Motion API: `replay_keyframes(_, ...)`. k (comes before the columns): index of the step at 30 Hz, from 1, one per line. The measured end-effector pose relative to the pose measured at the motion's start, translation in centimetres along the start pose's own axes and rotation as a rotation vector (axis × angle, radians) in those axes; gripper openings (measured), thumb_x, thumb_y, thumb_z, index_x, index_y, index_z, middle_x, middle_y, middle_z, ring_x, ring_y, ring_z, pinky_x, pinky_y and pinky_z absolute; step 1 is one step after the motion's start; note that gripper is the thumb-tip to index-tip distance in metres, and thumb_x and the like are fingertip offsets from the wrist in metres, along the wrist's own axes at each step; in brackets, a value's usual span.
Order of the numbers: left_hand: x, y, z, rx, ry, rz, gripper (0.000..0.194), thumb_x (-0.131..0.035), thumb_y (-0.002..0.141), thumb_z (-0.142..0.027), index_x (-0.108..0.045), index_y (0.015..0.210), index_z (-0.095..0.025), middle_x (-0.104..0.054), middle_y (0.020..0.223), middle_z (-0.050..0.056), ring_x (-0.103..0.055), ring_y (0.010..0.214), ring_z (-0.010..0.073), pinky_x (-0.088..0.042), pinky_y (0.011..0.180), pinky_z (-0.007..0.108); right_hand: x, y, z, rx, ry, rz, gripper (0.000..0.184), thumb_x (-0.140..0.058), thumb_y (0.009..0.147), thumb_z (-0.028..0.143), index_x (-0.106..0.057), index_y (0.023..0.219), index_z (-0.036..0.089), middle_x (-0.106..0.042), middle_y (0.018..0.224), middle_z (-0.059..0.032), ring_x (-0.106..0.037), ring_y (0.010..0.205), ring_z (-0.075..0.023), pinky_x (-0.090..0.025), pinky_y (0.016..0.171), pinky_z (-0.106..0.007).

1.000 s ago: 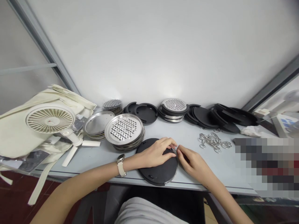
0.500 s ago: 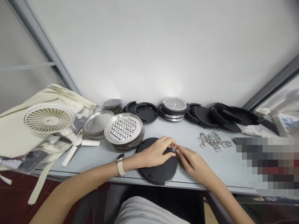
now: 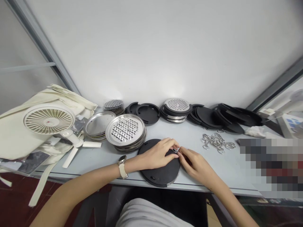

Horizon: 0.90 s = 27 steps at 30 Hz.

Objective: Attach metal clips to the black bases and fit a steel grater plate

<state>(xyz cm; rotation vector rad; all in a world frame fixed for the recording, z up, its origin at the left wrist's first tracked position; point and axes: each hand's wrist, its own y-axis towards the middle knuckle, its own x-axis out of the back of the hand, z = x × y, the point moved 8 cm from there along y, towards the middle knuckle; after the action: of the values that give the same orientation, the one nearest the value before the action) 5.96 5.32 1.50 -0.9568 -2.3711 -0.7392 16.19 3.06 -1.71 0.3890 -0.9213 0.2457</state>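
A round black plastic disc (image 3: pixel 163 173) lies at the table's front edge, with a shiny metal rim peeking out at its lower right. Across its top rests my left hand (image 3: pixel 158 154), thumb and fingers curled round a small metal wire ring (image 3: pixel 175 151) at the disc's right edge. My right hand (image 3: pixel 193 162) pinches the same ring from the other side, fingertips almost meeting those of the left. Part of the ring is hidden by the fingers. To the right lies a loose pile of similar metal wire rings (image 3: pixel 216 142).
Left of the disc stand stacked metal grater plates (image 3: pixel 125 130) and plain metal plates (image 3: pixel 99 123). Along the wall are black round holders (image 3: pixel 148 113), a fine-holed grater stack (image 3: pixel 177 105) and more black discs (image 3: pixel 208 116). A white fan (image 3: pixel 49 119) lies on a cream bag (image 3: pixel 14 138).
Both hands stay in place at the disc's edge. The right fingers have shifted very slightly at the wire ring; otherwise the scene looks the same.
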Motion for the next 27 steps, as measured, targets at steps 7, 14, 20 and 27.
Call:
replay_keyframes(7, -0.08, 0.01, 0.03, -0.013, 0.006, -0.001, 0.023, -0.056, 0.086, -0.014, -0.051, 0.108, -0.019, -0.057, 0.107, 0.006, -0.055, 0.103, 0.0179, -0.044, 0.094, 0.031, 0.07, -0.06, -0.1, -0.05, 0.016, -0.008, 0.013, -0.037, 0.094, 0.024, -0.039, 0.081, 0.023, -0.052, 0.065, 0.0025, -0.049, 0.055, -0.0153, -0.036, 0.054, -0.024)
replay_keyframes(14, -0.06, 0.06, -0.17, -0.017, 0.004, 0.007, 0.022, -0.055, 0.086, -0.013, -0.051, 0.107, -0.02, -0.057, 0.105, 0.006, -0.055, 0.103, 0.0188, -0.044, 0.093, 0.032, -0.09, -0.14, -0.42, -0.056, 0.023, -0.003, 0.01, -0.037, 0.093, 0.023, -0.036, 0.083, 0.024, -0.049, 0.065, 0.0035, -0.047, 0.054, -0.0153, -0.035, 0.055, -0.025)
replay_keyframes(20, -0.17, 0.04, 0.0, -0.002, 0.001, 0.012, 0.023, -0.055, 0.086, -0.015, -0.051, 0.108, -0.02, -0.057, 0.107, 0.006, -0.056, 0.104, 0.019, -0.045, 0.093, 0.032, -0.07, -0.11, -0.5, -0.067, 0.012, -0.013, 0.011, -0.038, 0.091, 0.022, -0.035, 0.081, 0.024, -0.049, 0.065, 0.0038, -0.047, 0.055, -0.0152, -0.035, 0.055, -0.024)
replay_keyframes(27, -0.18, -0.01, -0.06, -0.012, 0.006, 0.011, 0.023, -0.054, 0.087, -0.014, -0.05, 0.108, -0.02, -0.056, 0.107, 0.006, -0.056, 0.103, 0.0179, -0.045, 0.094, 0.031, -0.19, -0.16, -0.7, -0.069, 0.03, 0.008, 0.011, -0.038, 0.091, 0.021, -0.035, 0.081, 0.024, -0.048, 0.066, 0.0041, -0.046, 0.055, -0.0148, -0.035, 0.055, -0.024)
